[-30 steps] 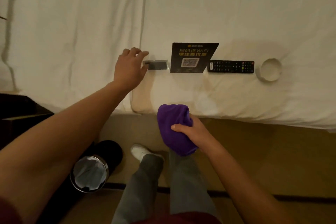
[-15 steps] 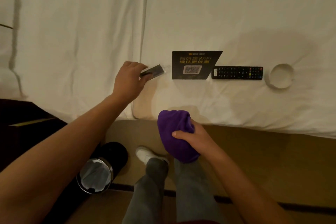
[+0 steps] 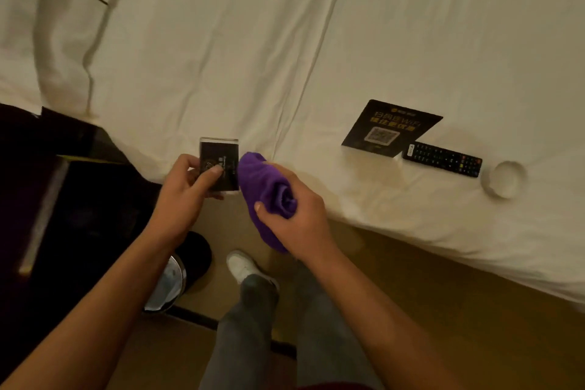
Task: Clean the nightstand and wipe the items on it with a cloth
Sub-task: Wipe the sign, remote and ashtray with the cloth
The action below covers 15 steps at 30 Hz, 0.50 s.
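Observation:
My left hand [image 3: 186, 187] grips a small clear acrylic block with a dark card inside [image 3: 221, 158], held upright above the bed's edge. Bunched in my right hand [image 3: 300, 212] is a purple cloth [image 3: 262, 187], whose top touches the block's right edge. Three more items lie on the white bed sheet [image 3: 253, 57] to the right: a black WiFi QR sign [image 3: 389, 128], a black remote control [image 3: 441, 159] and a round white ashtray [image 3: 503, 179]. At the left stands the dark nightstand [image 3: 79, 215].
A black bin with a shiny liner [image 3: 171, 282] stands on the floor between the nightstand and my legs. My white shoe [image 3: 243, 264] is on the tan floor beside the bed. A pillow [image 3: 63, 41] lies at the upper left.
My left hand picked the acrylic block up off the sheet and brought it toward me. My right hand raised the purple cloth to meet it. The view swung left.

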{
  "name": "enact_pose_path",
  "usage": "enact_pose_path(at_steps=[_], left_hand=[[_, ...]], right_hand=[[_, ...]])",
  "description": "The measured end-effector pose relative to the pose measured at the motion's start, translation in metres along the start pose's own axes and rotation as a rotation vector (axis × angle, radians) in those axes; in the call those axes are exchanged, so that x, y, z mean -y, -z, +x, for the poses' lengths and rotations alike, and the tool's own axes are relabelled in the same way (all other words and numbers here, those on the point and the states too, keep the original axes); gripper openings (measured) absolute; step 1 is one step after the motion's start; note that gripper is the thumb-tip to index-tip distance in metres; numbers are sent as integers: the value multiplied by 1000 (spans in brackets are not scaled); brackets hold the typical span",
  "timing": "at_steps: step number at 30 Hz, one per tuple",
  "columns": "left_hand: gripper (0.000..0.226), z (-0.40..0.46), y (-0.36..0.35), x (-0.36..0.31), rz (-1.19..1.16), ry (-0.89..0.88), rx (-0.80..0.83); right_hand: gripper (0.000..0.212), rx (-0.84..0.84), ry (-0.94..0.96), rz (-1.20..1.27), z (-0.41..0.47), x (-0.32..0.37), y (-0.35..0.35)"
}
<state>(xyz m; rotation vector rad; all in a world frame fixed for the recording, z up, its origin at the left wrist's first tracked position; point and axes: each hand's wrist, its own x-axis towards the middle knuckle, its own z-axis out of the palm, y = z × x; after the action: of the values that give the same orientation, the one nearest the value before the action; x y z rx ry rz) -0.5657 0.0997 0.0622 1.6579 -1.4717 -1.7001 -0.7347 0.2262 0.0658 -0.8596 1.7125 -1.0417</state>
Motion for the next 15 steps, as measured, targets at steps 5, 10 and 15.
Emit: enact_pose_path(at_steps=[5,10,15], left_hand=[[33,-16,38,18,-244,48,-29],[50,-43,59,15,-265,-41,-5],[41,-65,72,7,-188,-28,-261]], right_hand=[[69,-108,177,-25,7,37,-55],[73,-126,287,-190,10,58,-110],[55,-138,181,-28,-9,69,-166]])
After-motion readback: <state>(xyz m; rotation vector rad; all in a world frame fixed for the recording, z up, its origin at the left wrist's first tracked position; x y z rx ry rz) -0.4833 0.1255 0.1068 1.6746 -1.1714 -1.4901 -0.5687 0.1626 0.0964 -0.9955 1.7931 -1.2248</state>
